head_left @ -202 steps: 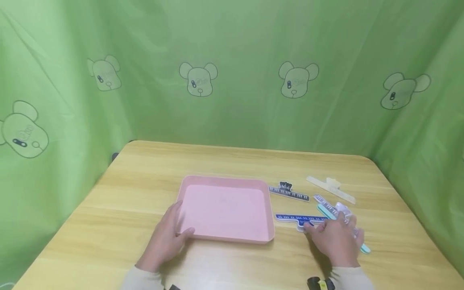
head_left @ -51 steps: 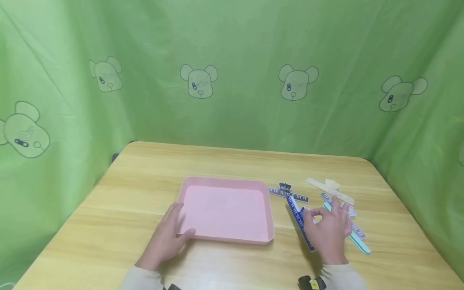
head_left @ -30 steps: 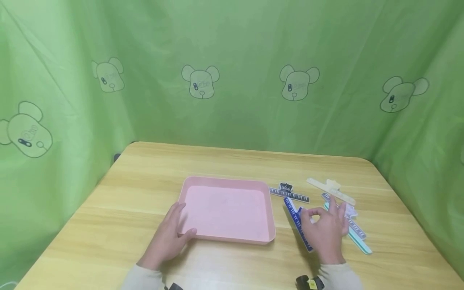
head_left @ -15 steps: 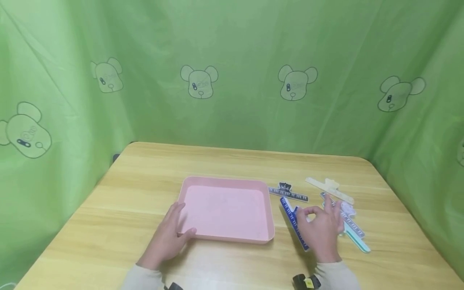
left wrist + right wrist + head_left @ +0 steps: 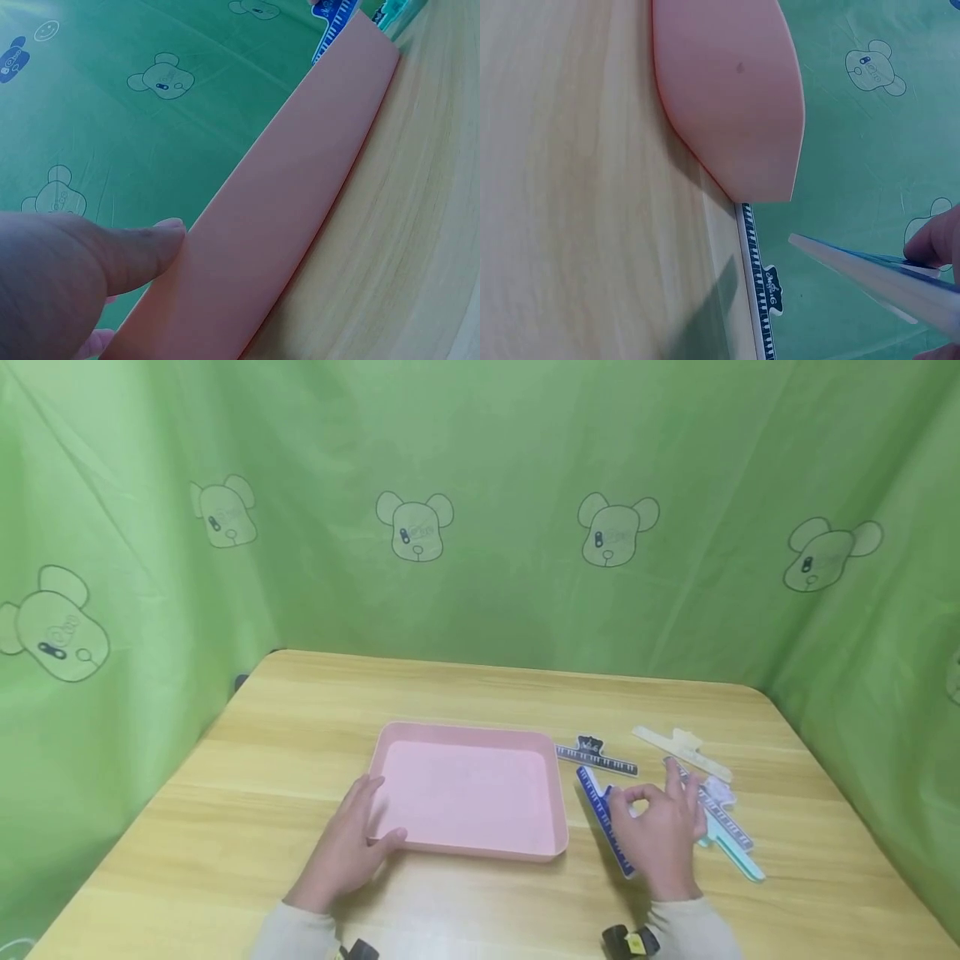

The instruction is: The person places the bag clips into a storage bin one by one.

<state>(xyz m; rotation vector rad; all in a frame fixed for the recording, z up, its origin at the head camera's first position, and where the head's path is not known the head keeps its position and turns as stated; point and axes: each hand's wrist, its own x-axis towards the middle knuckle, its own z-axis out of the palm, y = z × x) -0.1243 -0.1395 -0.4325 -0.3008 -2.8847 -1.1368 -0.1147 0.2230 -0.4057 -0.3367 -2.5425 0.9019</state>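
A pink tray (image 5: 468, 797) lies mid-table. My left hand (image 5: 347, 847) holds its near left corner, thumb on the near rim and fingers at the left rim. Right of the tray, my right hand (image 5: 660, 831) pinches a blue clip (image 5: 600, 814) with a piano-key print between thumb and forefinger. The clip slants, and its handle is partly hidden by the fingers. In the right wrist view the blue clip (image 5: 870, 274) shows nearly edge-on, apart from the tray wall (image 5: 731, 97). In the left wrist view my thumb (image 5: 146, 255) touches the tray's rim.
A black piano-key clip (image 5: 600, 760) lies against the tray's right side. Farther right are a cream clip (image 5: 682, 752) and a purple piano-key clip (image 5: 723, 814) overlapping a teal-and-white clip (image 5: 738, 853). Green curtains (image 5: 510, 602) surround the wooden table (image 5: 465, 910).
The blue clip, lying crosswise earlier, is now pinched and turned lengthwise. My right hand has drifted left with it, uncovering more of the purple and teal clips. My left hand has stayed at the tray.
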